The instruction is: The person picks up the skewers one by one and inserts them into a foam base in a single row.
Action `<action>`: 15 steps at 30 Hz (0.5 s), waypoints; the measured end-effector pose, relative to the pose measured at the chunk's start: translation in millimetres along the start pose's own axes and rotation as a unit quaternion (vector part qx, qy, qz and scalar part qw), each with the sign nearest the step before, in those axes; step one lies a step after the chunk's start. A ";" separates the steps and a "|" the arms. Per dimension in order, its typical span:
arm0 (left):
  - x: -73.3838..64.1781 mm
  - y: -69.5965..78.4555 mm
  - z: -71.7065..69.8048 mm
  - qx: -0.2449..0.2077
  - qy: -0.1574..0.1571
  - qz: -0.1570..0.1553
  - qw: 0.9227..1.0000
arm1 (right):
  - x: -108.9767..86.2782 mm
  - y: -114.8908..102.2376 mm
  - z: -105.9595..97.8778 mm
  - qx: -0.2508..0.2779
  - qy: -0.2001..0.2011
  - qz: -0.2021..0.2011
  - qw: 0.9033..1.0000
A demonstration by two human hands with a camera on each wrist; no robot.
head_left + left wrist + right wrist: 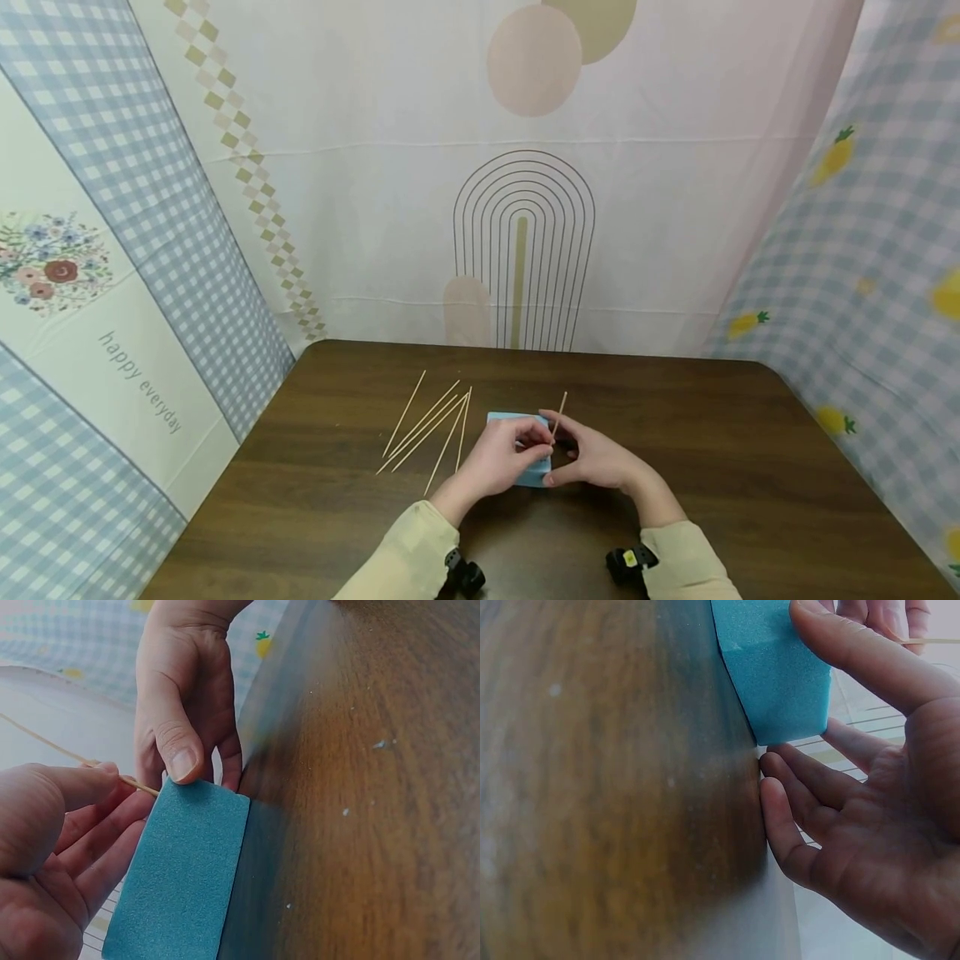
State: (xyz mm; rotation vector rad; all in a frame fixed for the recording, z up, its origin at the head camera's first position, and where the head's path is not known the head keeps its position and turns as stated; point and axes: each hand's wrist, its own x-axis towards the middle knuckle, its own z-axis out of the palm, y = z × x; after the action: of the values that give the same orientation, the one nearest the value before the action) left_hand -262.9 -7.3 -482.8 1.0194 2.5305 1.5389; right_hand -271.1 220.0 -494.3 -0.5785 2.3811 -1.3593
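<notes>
A light blue foam block (pixel 534 477) sits on the table, its flat side filling the middle of the left wrist view. My left hand (pixel 502 457) pinches a thin wooden stick (pixel 562 408) between thumb and fingertips. The stick stands tilted, and its lower end meets the block's top near the right end; whether it has gone in, I cannot tell. With the thumb on the near side and fingers at the far side, my right hand (pixel 600 458) holds the block's right end. In the right wrist view the block (pixel 787 694) shows beside the right thumb.
Several similar wooden sticks (pixel 404 414) lie loosely spread to the left of the block. Tiny pale crumbs (pixel 346 812) dot the brown wooden table (pixel 712 467). A patterned cloth (pixel 375 225) hangs behind the table, with checked cloths at both sides.
</notes>
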 end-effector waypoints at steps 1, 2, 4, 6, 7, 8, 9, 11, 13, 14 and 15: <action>0.0 0.0 0.0 -0.003 0.000 -0.001 1.000 | 0.0 -0.1 -0.1 -0.002 0.000 0.000 1.000; -0.1 -0.1 0.0 -0.006 0.000 -0.002 1.000 | 0.0 -0.3 -0.1 -0.002 -0.001 -0.001 1.000; -0.3 -0.3 0.2 -0.010 -0.002 -0.004 1.000 | 0.0 -0.5 -0.1 -0.001 -0.003 -0.002 1.000; -0.7 -0.4 0.3 -0.012 -0.002 -0.006 1.000 | -0.1 -0.6 -0.2 0.001 -0.006 -0.002 1.000; -0.9 -0.3 0.5 -0.011 -0.001 -0.007 1.000 | -0.1 -0.4 -0.3 0.002 -0.006 -0.003 1.000; -0.8 -0.4 0.6 -0.009 0.000 -0.007 1.000 | 0.0 -0.2 -0.5 0.003 -0.007 -0.002 1.000; -0.7 -0.5 0.8 -0.007 0.001 -0.007 1.000 | 0.0 0.0 -0.6 0.002 -0.006 -0.001 1.000; -0.3 -0.5 1.2 -0.002 0.004 -0.006 1.000 | 0.2 0.5 -0.9 0.000 -0.003 0.000 1.000; -0.4 -0.1 1.4 0.006 0.006 -0.007 1.000 | 0.5 0.1 -0.8 -0.002 -0.004 0.000 1.000; -0.5 0.0 1.6 0.009 0.007 -0.007 1.000 | 0.6 -0.2 -0.6 -0.004 -0.004 -0.001 1.000; -0.9 0.1 1.7 0.013 0.007 -0.007 1.000 | 0.6 -0.5 -0.3 -0.005 -0.004 -0.002 1.000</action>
State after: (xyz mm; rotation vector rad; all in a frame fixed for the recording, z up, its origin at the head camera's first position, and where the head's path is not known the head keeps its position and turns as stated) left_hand -261.7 -6.4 -483.8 0.9942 2.5670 1.5185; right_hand -271.7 219.6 -493.8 -0.5911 2.3826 -1.3460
